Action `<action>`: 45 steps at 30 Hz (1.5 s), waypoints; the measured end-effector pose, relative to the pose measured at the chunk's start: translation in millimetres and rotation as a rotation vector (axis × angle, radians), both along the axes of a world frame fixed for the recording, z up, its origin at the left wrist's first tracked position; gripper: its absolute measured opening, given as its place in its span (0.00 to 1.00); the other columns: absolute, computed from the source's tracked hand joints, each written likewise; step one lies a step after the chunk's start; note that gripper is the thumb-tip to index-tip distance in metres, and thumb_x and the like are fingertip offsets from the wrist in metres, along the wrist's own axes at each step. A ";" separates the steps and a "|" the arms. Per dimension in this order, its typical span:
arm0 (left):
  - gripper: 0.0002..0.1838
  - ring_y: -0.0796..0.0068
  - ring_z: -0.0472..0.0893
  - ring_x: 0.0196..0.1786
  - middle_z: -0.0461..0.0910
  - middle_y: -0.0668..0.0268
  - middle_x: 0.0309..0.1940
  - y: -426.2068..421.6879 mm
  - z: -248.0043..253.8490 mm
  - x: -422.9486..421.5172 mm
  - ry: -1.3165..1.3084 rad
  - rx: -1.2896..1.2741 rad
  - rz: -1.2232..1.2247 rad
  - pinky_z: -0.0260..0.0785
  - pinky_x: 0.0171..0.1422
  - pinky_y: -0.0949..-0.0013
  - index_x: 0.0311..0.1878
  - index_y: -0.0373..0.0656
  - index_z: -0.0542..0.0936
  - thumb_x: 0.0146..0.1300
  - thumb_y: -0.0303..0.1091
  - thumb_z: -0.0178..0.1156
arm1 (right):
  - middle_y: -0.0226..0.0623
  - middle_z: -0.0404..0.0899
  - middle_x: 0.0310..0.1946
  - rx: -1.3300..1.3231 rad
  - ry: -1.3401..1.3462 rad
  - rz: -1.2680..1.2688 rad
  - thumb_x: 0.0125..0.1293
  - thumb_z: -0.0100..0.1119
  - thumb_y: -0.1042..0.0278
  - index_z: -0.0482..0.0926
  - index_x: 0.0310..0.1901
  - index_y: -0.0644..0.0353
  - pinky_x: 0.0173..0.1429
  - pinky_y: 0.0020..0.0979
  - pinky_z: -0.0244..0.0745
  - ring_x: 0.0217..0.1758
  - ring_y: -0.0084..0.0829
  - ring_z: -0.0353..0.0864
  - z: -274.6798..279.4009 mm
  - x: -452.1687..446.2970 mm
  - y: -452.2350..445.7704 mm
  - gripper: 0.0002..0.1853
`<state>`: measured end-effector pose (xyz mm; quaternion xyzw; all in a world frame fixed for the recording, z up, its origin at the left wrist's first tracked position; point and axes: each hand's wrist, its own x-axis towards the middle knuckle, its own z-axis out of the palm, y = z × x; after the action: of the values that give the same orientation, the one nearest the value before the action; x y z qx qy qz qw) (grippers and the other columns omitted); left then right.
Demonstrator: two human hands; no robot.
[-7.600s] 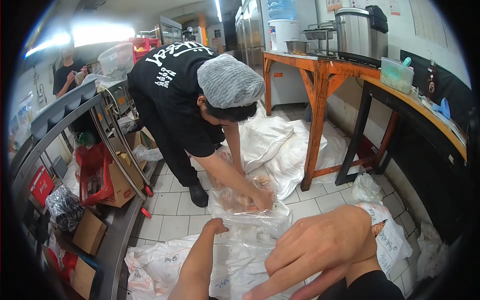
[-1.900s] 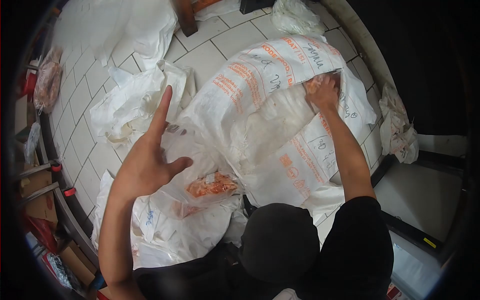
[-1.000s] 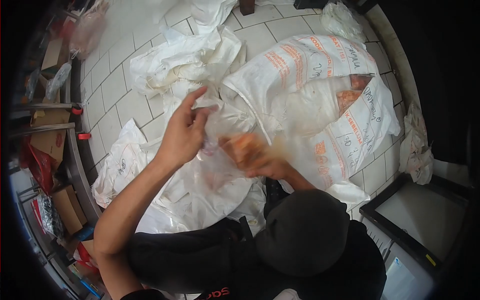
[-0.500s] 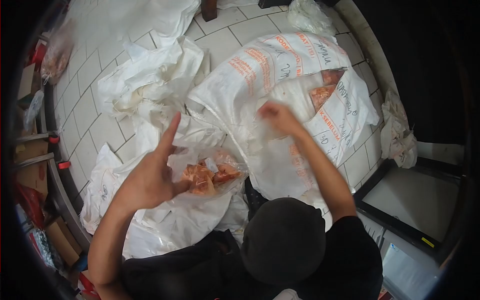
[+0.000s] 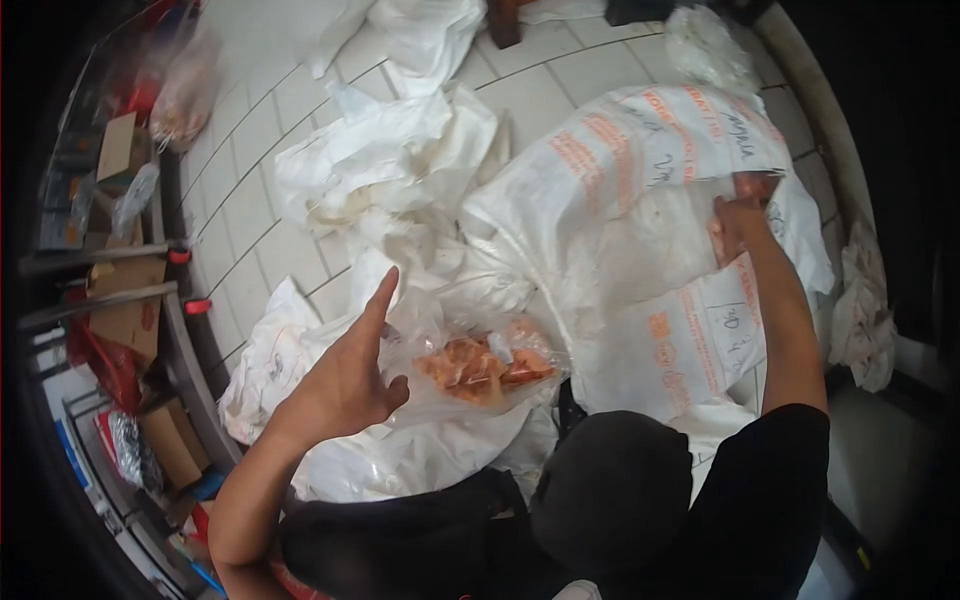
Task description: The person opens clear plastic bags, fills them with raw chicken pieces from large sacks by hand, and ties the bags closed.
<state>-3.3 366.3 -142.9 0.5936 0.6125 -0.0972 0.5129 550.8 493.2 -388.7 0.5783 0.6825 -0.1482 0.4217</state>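
My left hand [image 5: 352,378] is raised with index finger and thumb stretched apart, holding nothing. Just right of it, a clear plastic bag [image 5: 490,368] with orange-brown contents rests on white sacking. My right hand [image 5: 738,222] reaches into the torn opening of a large white sack [image 5: 640,150] with orange print and handwriting. Its fingers are curled in among orange-brown packets; what they grip is hidden. One reddish packet [image 5: 757,187] shows just beyond this hand.
Crumpled white sacks [image 5: 390,150] lie on the tiled floor [image 5: 235,210]. Shelving with cardboard boxes [image 5: 125,310] stands on the left. A clear plastic bundle [image 5: 710,48] sits at the back right, and a pale bag [image 5: 865,310] is by the right wall.
My right hand has moved right and away from me, from above the sack into its opening. The left stays raised and open. The whole view has shifted.
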 end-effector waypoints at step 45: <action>0.34 0.76 0.79 0.37 0.79 0.65 0.38 -85.7 -30.2 -32.8 -0.786 0.054 0.723 0.71 0.42 0.72 0.67 0.39 0.60 0.63 0.35 0.65 | 0.60 0.54 0.68 0.282 1.240 -1.334 0.34 0.83 0.55 0.39 0.73 0.58 0.65 0.52 0.70 0.70 0.55 0.60 -33.7 -161.9 -116.4 0.70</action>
<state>-36.1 280.6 -173.1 0.3491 0.5419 0.3312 0.6891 388.9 376.8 -422.5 0.7153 0.3232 -0.5593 -0.2667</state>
